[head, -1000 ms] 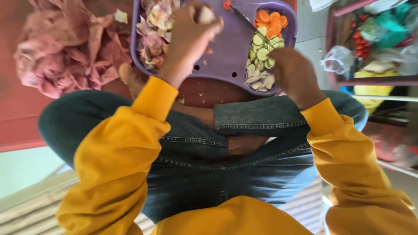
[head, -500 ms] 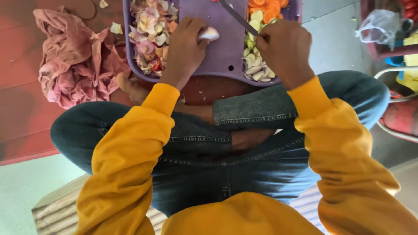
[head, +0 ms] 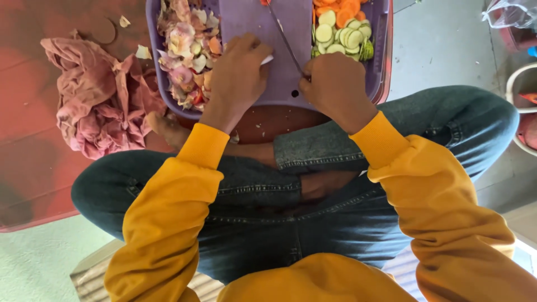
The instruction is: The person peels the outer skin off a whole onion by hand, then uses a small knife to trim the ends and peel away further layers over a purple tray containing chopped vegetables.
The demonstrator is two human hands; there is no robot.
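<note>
I sit cross-legged in blue jeans and yellow sleeves before a purple chopping tray (head: 377, 61). My left hand (head: 238, 78) is closed around a small white vegetable piece (head: 267, 59) on the tray's flat middle. My right hand (head: 333, 84) grips a knife (head: 284, 38) whose thin blade points away across the board. Onion skins and peel scraps (head: 187, 50) fill the tray's left side. Sliced cucumber rounds (head: 341, 39) and carrot slices (head: 335, 10) lie in its right side.
A crumpled pink cloth (head: 100, 106) lies on the red mat (head: 28, 168) to the left. Loose peel bits (head: 143, 52) sit near it. Grey floor (head: 447, 50) is to the right, with a plastic bag (head: 512, 14) and bowls (head: 523, 106) at the right edge.
The view has tilted down and closer. My right hand moved from the tray's right edge to the board's middle with the knife; my left hand lowered the white piece onto the board.
</note>
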